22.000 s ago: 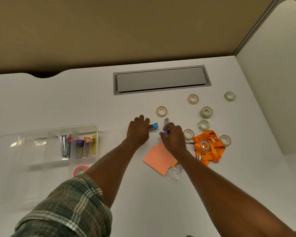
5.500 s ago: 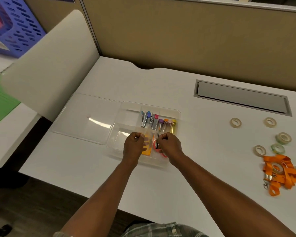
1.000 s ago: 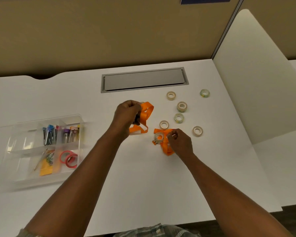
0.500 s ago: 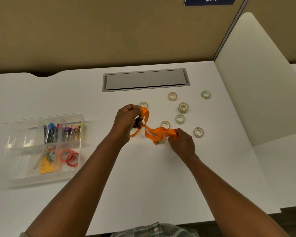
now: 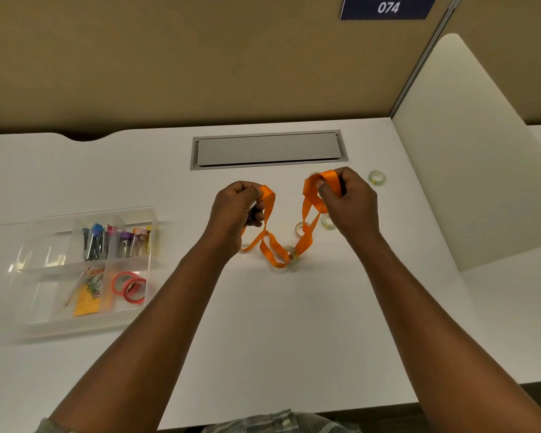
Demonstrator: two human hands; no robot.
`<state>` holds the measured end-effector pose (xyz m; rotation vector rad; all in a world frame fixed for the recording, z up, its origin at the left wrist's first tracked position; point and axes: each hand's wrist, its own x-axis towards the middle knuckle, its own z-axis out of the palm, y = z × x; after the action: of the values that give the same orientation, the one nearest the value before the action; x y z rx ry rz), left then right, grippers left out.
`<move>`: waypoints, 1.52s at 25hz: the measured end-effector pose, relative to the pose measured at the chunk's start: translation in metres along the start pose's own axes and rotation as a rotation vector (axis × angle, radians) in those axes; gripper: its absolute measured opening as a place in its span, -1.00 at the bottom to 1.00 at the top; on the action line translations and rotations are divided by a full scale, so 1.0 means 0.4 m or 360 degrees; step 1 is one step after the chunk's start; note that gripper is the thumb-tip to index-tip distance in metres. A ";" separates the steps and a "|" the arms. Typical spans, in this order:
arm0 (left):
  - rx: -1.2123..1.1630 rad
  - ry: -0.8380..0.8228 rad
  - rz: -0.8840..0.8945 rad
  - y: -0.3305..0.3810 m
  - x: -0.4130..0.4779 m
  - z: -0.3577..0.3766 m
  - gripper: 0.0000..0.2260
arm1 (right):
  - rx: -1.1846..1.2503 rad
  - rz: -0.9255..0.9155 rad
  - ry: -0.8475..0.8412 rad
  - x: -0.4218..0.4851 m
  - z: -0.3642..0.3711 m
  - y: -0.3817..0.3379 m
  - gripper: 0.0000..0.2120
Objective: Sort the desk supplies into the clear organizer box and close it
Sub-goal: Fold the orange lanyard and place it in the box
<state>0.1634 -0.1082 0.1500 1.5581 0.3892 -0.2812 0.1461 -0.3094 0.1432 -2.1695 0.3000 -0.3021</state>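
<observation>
As left hand [image 5: 231, 210] and right hand [image 5: 350, 204] pinch orange lanyard [image 5: 303, 243], clip [image 5: 253, 206] seemingly half hidden

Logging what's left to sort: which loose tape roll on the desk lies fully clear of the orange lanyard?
The greenish roll at far right, beyond the right hand. The other visible rolls sit beside or under the lanyard.

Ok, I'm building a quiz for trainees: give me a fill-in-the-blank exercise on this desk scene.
1. The left hand and the right hand both grip a strap coloured ____.
2. The blue sign on the wall reads ____.
3. The clear box sits on the person's ____ side.
Missing words: orange; 074; left.
</observation>
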 end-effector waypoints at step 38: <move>0.0767 -0.0022 0.0571 0.129 -0.080 -0.352 -0.78 | 0.1171 -0.0272 -0.0303 -0.095 0.029 -0.607 -0.75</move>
<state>0.1466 0.0299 0.2141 2.0608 0.0208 -0.1073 0.1392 -0.1504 0.3310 -1.4788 -0.1023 -0.2477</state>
